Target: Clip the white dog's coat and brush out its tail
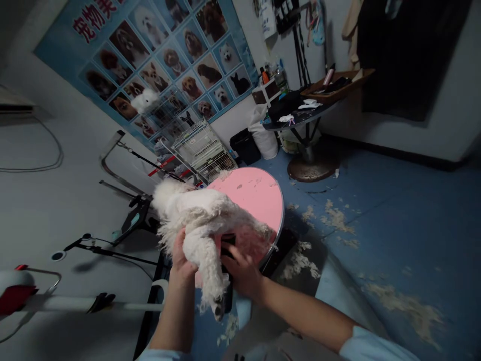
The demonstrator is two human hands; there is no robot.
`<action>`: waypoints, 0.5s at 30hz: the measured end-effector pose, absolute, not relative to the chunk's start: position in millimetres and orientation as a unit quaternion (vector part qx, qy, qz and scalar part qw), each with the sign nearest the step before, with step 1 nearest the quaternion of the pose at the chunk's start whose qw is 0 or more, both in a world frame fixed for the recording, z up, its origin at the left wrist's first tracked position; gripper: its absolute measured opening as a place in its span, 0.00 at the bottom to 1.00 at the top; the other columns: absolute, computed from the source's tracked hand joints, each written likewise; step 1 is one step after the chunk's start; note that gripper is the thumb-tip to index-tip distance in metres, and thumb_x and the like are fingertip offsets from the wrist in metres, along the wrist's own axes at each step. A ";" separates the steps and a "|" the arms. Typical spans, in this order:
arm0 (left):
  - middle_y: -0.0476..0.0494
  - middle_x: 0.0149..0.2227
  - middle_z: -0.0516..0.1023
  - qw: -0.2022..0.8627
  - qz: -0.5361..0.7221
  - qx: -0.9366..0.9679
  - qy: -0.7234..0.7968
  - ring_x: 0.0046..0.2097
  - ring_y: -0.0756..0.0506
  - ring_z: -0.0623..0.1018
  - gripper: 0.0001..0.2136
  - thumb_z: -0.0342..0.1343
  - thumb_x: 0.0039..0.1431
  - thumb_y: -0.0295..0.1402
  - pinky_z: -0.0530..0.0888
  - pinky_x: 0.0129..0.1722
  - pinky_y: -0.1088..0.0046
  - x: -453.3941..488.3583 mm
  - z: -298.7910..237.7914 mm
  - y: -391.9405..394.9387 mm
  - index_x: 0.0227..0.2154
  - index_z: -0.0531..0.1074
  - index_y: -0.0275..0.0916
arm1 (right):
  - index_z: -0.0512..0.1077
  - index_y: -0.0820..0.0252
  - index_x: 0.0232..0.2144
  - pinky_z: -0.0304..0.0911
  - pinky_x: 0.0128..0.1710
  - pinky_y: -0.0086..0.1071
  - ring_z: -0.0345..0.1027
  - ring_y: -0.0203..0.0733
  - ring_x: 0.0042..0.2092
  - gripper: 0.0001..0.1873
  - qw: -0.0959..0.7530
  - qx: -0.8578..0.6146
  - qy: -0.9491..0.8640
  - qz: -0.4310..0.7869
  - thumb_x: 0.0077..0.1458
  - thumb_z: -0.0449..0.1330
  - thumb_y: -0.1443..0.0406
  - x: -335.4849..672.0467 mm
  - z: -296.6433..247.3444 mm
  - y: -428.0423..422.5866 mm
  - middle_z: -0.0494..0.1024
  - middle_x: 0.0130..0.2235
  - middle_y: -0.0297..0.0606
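A white curly-coated dog (199, 208) is on a round pink grooming table (259, 190), its rear end turned toward me. My left hand (182, 258) is closed around the dog's near hind leg, high at the thigh. My right hand (242, 271) is between the hind legs, its fingers bent around a dark tool that looks like a pet hair clipper (227, 296). The leg hides part of the tool. One hind leg hangs down over the table's near edge, while the other reaches out to the right across the pink top.
Cut fur (406, 306) lies scattered over the blue floor. Behind the table are wire cages (199, 145), a black bin (245, 146) and a white sack (264, 135). A second, dark table (300, 115) with a brown tray (338, 87) stands back right. Metal arms (112, 150) rise at left.
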State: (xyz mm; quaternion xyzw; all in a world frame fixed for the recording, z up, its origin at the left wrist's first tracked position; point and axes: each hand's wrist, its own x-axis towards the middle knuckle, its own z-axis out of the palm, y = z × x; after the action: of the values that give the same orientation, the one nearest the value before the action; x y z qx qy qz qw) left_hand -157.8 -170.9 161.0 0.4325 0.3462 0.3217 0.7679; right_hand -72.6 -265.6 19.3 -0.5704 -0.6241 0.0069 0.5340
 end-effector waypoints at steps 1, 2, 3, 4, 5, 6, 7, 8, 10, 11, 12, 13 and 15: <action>0.45 0.28 0.80 0.773 0.321 0.428 0.340 0.48 0.37 0.76 0.11 0.55 0.52 0.39 0.73 0.48 0.62 -158.1 161.0 -170.9 0.34 0.73 0.38 | 0.65 0.54 0.52 0.65 0.48 0.36 0.60 0.48 0.56 0.21 0.536 -0.577 -0.617 -0.001 0.56 0.52 0.67 -72.4 19.6 -266.4 0.57 0.62 0.45; 0.46 0.28 0.80 0.775 0.323 0.429 0.333 0.48 0.37 0.76 0.11 0.54 0.52 0.39 0.72 0.49 0.62 -158.3 161.0 -171.0 0.34 0.73 0.38 | 0.64 0.53 0.53 0.65 0.47 0.37 0.61 0.48 0.56 0.21 0.534 -0.595 -0.601 -0.001 0.56 0.51 0.67 -70.6 20.6 -263.3 0.57 0.62 0.45; 0.45 0.29 0.80 0.774 0.325 0.435 0.326 0.48 0.37 0.76 0.11 0.54 0.52 0.38 0.72 0.49 0.62 -158.3 160.9 -171.2 0.34 0.73 0.38 | 0.64 0.53 0.54 0.65 0.46 0.37 0.63 0.48 0.54 0.22 0.527 -0.619 -0.582 0.007 0.57 0.50 0.68 -67.5 21.6 -256.9 0.58 0.61 0.45; 0.45 0.29 0.80 0.770 0.328 0.443 0.320 0.48 0.36 0.76 0.11 0.54 0.52 0.38 0.72 0.49 0.61 -158.3 160.8 -171.5 0.34 0.74 0.38 | 0.63 0.53 0.54 0.66 0.45 0.37 0.65 0.48 0.52 0.22 0.515 -0.644 -0.566 0.023 0.57 0.49 0.70 -63.9 22.3 -248.6 0.59 0.60 0.46; 0.44 0.29 0.80 0.768 0.327 0.450 0.319 0.49 0.36 0.75 0.11 0.54 0.52 0.39 0.72 0.50 0.61 -158.3 160.6 -171.9 0.35 0.74 0.37 | 0.63 0.54 0.55 0.67 0.43 0.37 0.66 0.48 0.50 0.23 0.497 -0.665 -0.556 0.045 0.57 0.48 0.71 -60.6 22.2 -240.1 0.61 0.59 0.48; 0.43 0.30 0.80 0.766 0.324 0.453 0.320 0.49 0.36 0.75 0.12 0.55 0.52 0.39 0.72 0.49 0.61 -158.3 160.3 -172.2 0.35 0.74 0.37 | 0.63 0.56 0.55 0.68 0.41 0.38 0.68 0.48 0.48 0.23 0.473 -0.683 -0.552 0.069 0.57 0.48 0.72 -58.5 20.9 -233.1 0.62 0.58 0.49; 0.43 0.30 0.80 0.767 0.322 0.452 0.322 0.49 0.36 0.75 0.12 0.55 0.52 0.40 0.72 0.49 0.61 -158.5 160.0 -172.4 0.34 0.74 0.37 | 0.63 0.58 0.54 0.68 0.39 0.39 0.69 0.49 0.47 0.23 0.447 -0.698 -0.553 0.093 0.56 0.47 0.72 -58.1 18.6 -229.0 0.63 0.57 0.51; 0.43 0.29 0.80 0.771 0.318 0.447 0.324 0.49 0.35 0.75 0.12 0.55 0.52 0.40 0.73 0.49 0.60 -158.8 159.7 -172.5 0.34 0.74 0.37 | 0.63 0.60 0.54 0.69 0.37 0.40 0.69 0.50 0.45 0.23 0.423 -0.709 -0.554 0.109 0.56 0.47 0.73 -59.6 15.3 -228.4 0.64 0.56 0.53; 0.43 0.28 0.80 0.792 0.309 0.424 0.312 0.48 0.36 0.76 0.10 0.54 0.53 0.38 0.73 0.49 0.60 -159.8 159.1 -172.3 0.33 0.74 0.37 | 0.63 0.62 0.54 0.69 0.36 0.41 0.70 0.50 0.44 0.24 0.400 -0.706 -0.574 0.109 0.55 0.48 0.74 -67.2 8.7 -236.8 0.63 0.57 0.55; 0.43 0.28 0.80 0.806 0.306 0.412 0.295 0.48 0.36 0.76 0.10 0.53 0.54 0.36 0.73 0.49 0.59 -160.3 158.9 -172.1 0.33 0.74 0.36 | 0.63 0.62 0.54 0.69 0.37 0.41 0.70 0.50 0.44 0.24 0.404 -0.685 -0.599 0.089 0.55 0.49 0.73 -71.8 6.9 -243.6 0.62 0.58 0.54; 0.43 0.28 0.81 0.820 0.301 0.403 0.272 0.48 0.37 0.76 0.10 0.51 0.55 0.34 0.73 0.49 0.59 -160.7 158.8 -171.9 0.33 0.74 0.35 | 0.62 0.60 0.54 0.69 0.38 0.40 0.69 0.49 0.45 0.24 0.412 -0.657 -0.629 0.059 0.55 0.49 0.72 -75.6 6.9 -250.3 0.61 0.59 0.52; 0.42 0.30 0.81 0.833 0.294 0.398 0.247 0.47 0.37 0.77 0.10 0.50 0.56 0.32 0.72 0.49 0.60 -161.0 158.8 -171.8 0.35 0.74 0.34 | 0.62 0.58 0.55 0.68 0.39 0.38 0.69 0.49 0.46 0.24 0.420 -0.633 -0.650 0.028 0.55 0.49 0.72 -77.6 8.9 -255.3 0.59 0.60 0.51; 0.40 0.33 0.81 0.852 0.281 0.395 0.199 0.47 0.39 0.77 0.12 0.48 0.57 0.31 0.72 0.50 0.62 -161.2 159.2 -171.9 0.38 0.74 0.33 | 0.59 0.52 0.58 0.69 0.39 0.37 0.68 0.48 0.47 0.25 0.420 -0.629 -0.654 -0.007 0.58 0.48 0.70 -75.0 17.4 -256.7 0.56 0.62 0.49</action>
State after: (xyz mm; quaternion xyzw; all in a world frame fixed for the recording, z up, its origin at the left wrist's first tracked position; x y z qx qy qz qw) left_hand -161.2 -171.9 159.2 0.3946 0.1991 0.2811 0.8518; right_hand -75.0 -256.7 17.4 -0.6289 -0.6542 -0.0070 0.4201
